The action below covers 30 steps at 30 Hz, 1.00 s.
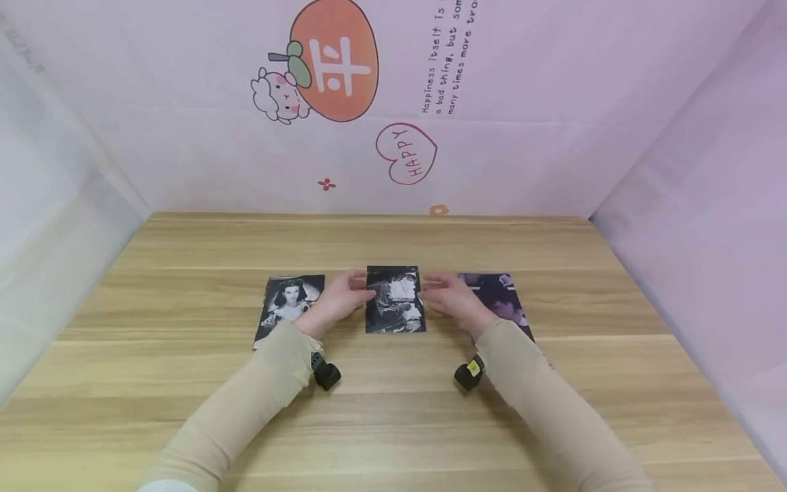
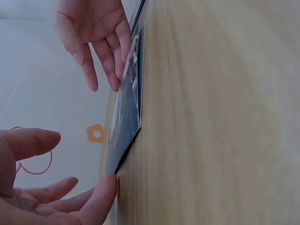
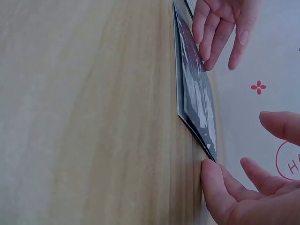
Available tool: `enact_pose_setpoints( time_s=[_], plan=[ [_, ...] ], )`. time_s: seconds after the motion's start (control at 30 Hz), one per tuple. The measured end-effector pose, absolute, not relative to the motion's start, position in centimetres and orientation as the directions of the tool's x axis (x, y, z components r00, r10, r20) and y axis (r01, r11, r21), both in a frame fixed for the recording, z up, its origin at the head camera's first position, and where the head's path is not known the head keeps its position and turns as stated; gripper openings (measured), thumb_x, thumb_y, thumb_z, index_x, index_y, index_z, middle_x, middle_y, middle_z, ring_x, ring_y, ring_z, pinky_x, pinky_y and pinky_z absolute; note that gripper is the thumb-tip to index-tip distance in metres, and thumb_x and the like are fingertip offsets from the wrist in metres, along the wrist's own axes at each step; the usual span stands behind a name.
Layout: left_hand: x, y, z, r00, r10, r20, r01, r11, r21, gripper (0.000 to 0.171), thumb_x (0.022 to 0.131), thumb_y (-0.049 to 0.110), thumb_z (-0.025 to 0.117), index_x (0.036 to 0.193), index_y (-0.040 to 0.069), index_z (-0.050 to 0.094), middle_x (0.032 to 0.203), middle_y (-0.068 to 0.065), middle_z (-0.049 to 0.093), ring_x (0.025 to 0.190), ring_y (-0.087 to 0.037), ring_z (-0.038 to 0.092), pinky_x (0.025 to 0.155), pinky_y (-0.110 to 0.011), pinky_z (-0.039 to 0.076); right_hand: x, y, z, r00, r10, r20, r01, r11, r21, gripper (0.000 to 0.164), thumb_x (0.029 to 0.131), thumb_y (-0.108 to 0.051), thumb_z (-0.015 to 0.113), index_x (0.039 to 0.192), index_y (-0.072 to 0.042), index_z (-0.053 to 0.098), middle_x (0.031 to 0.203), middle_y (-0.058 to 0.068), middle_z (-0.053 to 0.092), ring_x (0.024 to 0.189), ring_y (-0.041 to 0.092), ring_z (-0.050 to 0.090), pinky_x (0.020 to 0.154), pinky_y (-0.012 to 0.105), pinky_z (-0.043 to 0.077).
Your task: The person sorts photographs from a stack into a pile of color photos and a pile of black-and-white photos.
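Observation:
A black-and-white picture card [image 1: 395, 301] lies flat in the middle of the wooden table, with a hand on each side. My left hand [image 1: 335, 302] is at its left edge, fingers loosely extended; my right hand [image 1: 456, 301] mirrors it at the right edge. In the left wrist view, a little finger of the left hand [image 2: 56, 201] touches the edge of the card [image 2: 124, 112], and the thumb stands apart. The right wrist view shows the right hand [image 3: 253, 192] likewise touching an edge. Two layers seem to lie together in this card [image 3: 197, 89]. Neither hand grips anything.
A black-and-white portrait card [image 1: 290, 294] lies left, partly under the left wrist. A dark purple-toned card [image 1: 499, 295] lies right, partly behind the right forearm. A printed white cloth [image 1: 522, 164] rises behind the wooden table [image 1: 393, 424], with pale cloth on both sides.

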<state>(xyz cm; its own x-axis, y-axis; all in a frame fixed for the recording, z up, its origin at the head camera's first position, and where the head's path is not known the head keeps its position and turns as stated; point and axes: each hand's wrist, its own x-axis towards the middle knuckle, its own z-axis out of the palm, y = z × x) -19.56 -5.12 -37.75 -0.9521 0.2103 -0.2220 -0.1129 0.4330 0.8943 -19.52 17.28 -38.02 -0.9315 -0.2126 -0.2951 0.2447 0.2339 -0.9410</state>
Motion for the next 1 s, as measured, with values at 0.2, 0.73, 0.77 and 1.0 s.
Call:
enact_pose_setpoints(
  time_s=[0.2, 0.73, 0.77, 1.0],
  plan=[
    [-19.41, -5.02, -37.91, -0.952, 0.218, -0.214, -0.099, 0.444, 0.891, 0.057, 0.092, 0.015, 0.058, 0.143, 0.000, 0.035, 0.140, -0.024, 0.045, 0.123, -0.036, 0.051, 0.095, -0.041, 0.049, -19.60, 17.15, -38.22, -0.935, -0.193, -0.299, 0.248, 0.248, -0.936, 0.056, 0.093, -0.002, 0.052, 0.143, 0.009, 0.028, 0.144, 0.030, 0.035, 0.131, 0.039, 0.041, 0.109, 0.044, 0.037],
    [-19.18, -4.80, -37.76, -0.953, 0.204, -0.223, -0.112, 0.449, 0.886, 0.056, 0.092, 0.018, 0.058, 0.143, 0.005, 0.038, 0.141, -0.022, 0.045, 0.121, -0.034, 0.052, 0.092, -0.040, 0.050, -19.47, 16.98, -37.86, -0.931, -0.179, -0.317, 0.269, 0.248, -0.931, 0.058, 0.092, -0.003, 0.054, 0.143, 0.008, 0.028, 0.146, 0.028, 0.034, 0.132, 0.038, 0.040, 0.109, 0.044, 0.037],
    [-19.19, -4.79, -37.73, -0.954, 0.203, -0.222, -0.110, 0.451, 0.886, 0.056, 0.092, 0.018, 0.058, 0.143, 0.005, 0.038, 0.141, -0.022, 0.045, 0.121, -0.034, 0.052, 0.092, -0.040, 0.050, -19.46, 16.99, -37.81, -0.932, -0.179, -0.316, 0.267, 0.250, -0.931, 0.058, 0.092, -0.003, 0.054, 0.143, 0.008, 0.028, 0.146, 0.028, 0.034, 0.132, 0.038, 0.041, 0.109, 0.043, 0.037],
    [-19.29, -4.67, -37.60, -0.965, 0.193, -0.180, -0.085, 0.420, 0.904, 0.054, 0.091, 0.012, 0.059, 0.140, -0.001, 0.039, 0.140, -0.022, 0.046, 0.126, -0.034, 0.048, 0.105, -0.042, 0.041, -19.30, 16.97, -37.47, -0.942, -0.163, -0.292, 0.246, 0.253, -0.936, 0.058, 0.091, -0.002, 0.055, 0.143, 0.007, 0.031, 0.143, 0.029, 0.037, 0.128, 0.038, 0.045, 0.107, 0.041, 0.040]
  ],
)
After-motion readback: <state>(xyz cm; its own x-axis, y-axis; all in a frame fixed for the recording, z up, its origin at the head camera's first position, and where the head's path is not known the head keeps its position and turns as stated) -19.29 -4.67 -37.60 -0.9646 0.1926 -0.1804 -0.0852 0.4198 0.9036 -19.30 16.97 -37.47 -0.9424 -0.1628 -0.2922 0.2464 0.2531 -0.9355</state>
